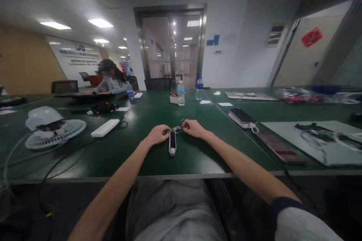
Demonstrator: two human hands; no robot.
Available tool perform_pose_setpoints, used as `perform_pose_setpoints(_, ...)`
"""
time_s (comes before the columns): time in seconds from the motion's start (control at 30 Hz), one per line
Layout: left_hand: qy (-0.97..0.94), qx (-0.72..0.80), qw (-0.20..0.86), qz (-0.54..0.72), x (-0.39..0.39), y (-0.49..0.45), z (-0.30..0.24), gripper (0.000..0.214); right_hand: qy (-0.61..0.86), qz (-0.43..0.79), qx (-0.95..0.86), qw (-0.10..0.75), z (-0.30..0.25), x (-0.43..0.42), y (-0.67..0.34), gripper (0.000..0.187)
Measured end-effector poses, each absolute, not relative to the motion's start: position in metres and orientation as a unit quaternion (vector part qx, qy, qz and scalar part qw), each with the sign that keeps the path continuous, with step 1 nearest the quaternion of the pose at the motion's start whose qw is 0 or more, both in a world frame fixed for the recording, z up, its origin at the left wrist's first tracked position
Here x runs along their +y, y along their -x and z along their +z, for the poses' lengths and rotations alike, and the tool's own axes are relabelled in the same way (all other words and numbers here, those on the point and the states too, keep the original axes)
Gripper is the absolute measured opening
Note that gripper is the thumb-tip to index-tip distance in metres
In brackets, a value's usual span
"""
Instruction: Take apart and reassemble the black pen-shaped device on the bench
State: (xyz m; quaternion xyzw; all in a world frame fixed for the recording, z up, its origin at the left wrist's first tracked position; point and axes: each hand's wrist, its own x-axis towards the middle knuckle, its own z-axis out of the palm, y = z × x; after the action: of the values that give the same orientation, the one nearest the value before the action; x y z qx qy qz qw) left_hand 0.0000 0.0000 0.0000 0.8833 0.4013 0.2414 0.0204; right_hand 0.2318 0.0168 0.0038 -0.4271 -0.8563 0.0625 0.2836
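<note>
A slim black-and-white device [172, 143] lies lengthwise on the green table in front of me; its exact kind is unclear. My left hand [158, 134] is closed, with thumb and fingertips at the far left end of this device. Just beyond it is a small silvery piece [177, 128], too small to name, between my two hands. My right hand [194, 128] rests on the table to the right with its fingers curled into a pinch. Something tiny may be at those fingertips, but I cannot make it out.
Left on the table [152, 113] are a white power strip [105, 128] and a white basket [80, 126] with a helmet [43, 117]. Two water bottles [181, 93] stand ahead. Right are a phone [241, 115], a brown case [279, 147] and a white board [333, 156]. A person [111, 79] sits far left.
</note>
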Motion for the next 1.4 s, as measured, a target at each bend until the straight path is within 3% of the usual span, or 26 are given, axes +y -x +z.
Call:
perform_pose_setpoints(0.33, -0.889, 0.396, 0.007, 0.23, 0.005, 0.003, 0.002, 0.019, 0.338, 0.049, -0.9, 0.27, -0.003, 0.01, -0.22, 0.019)
perform_pose_setpoints(1.4, -0.874, 0.422, 0.023, 0.239, 0.0, 0.002, 0.0, 0.021, 0.376, 0.111, -0.87, 0.3, -0.006, 0.008, -0.215, 0.013)
